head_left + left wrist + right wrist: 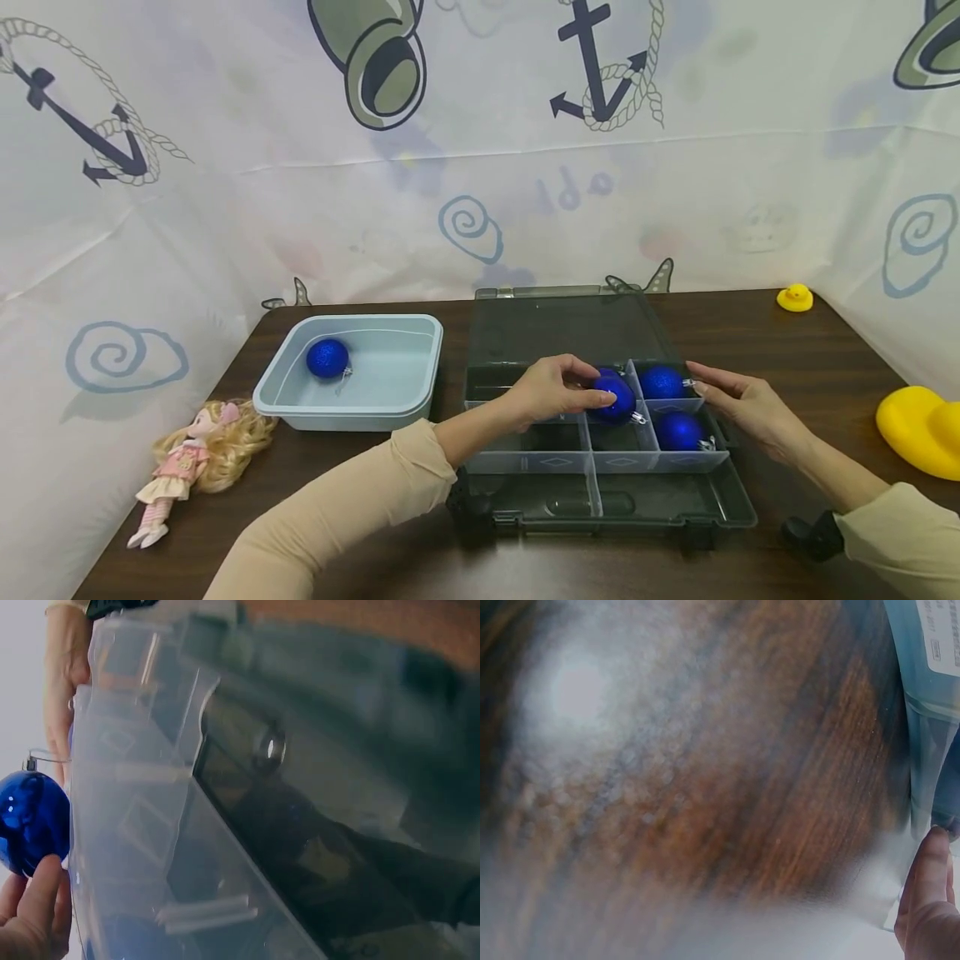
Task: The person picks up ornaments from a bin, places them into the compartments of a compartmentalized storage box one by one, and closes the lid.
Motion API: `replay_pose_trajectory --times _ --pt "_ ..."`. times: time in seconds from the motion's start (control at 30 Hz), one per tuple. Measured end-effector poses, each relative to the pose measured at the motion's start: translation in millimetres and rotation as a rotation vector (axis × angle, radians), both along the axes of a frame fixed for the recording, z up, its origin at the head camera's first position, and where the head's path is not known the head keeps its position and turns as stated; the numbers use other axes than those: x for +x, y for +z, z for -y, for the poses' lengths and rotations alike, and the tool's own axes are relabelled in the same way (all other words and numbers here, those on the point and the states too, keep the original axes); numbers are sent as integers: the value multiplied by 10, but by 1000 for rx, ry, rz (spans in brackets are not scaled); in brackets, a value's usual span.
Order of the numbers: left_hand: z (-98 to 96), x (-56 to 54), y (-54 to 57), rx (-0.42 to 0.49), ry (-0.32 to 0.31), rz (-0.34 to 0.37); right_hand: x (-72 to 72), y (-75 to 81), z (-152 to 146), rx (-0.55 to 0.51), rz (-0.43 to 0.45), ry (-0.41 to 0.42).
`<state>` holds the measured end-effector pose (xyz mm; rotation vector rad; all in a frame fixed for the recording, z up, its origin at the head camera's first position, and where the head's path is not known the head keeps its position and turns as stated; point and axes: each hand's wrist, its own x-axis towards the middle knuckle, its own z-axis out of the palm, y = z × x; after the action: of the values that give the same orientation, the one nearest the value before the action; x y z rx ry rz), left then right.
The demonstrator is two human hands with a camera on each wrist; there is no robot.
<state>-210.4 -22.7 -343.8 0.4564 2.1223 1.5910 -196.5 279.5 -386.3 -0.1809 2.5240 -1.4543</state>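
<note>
My left hand (551, 387) pinches a shiny blue Christmas ball (619, 400) with a silver cap, over the divided clear tray (525, 462) of a dark see-through case. In the left wrist view the fingers hold that ball from below, beside the tray's wall. Some blue shows just behind it, mostly hidden. My right hand (761, 412) rests its fairly straight fingers at the tray's right edge, close to the cap of a glittery blue ball (662, 382) in the back right compartment. Another blue ball (678, 432) lies in the compartment in front of it.
A pale blue basin (390, 367) with one glittery blue ball (327, 358) stands left of the case. The case's lid (562, 325) lies open towards the back. A doll (183, 462) lies at the left; a small duck (795, 297) and large yellow toy (918, 429) are at right.
</note>
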Motion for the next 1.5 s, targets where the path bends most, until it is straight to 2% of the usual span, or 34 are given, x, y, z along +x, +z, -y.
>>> replay_pose_trajectory --times 0.4,0.53,0.73,0.87,1.0,1.1,1.3,1.43,1.5 --pt "-20 109 -26 -141 5 -120 -14 -16 -7 0 -5 3" --pt "-11 131 -28 -159 4 -142 -15 -9 8 -13 11 -2" --pt "28 140 -27 -151 5 -121 -14 -18 13 -1 13 -4" --pt "148 148 5 -102 -1 -91 -13 -21 14 -9 14 3" --pt "405 135 87 -42 6 -83 -17 -17 10 -1 6 6" --pt "672 92 160 -6 57 -88 -22 -13 3 5 4 1" --pt "1359 -11 242 55 220 -95 -12 -20 -3 17 3 1" --pt "1868 -96 241 86 344 -99 -7 -30 -8 -8 5 0" --pt "2099 -143 230 70 413 -107 -8 -34 -13 -14 8 -4"
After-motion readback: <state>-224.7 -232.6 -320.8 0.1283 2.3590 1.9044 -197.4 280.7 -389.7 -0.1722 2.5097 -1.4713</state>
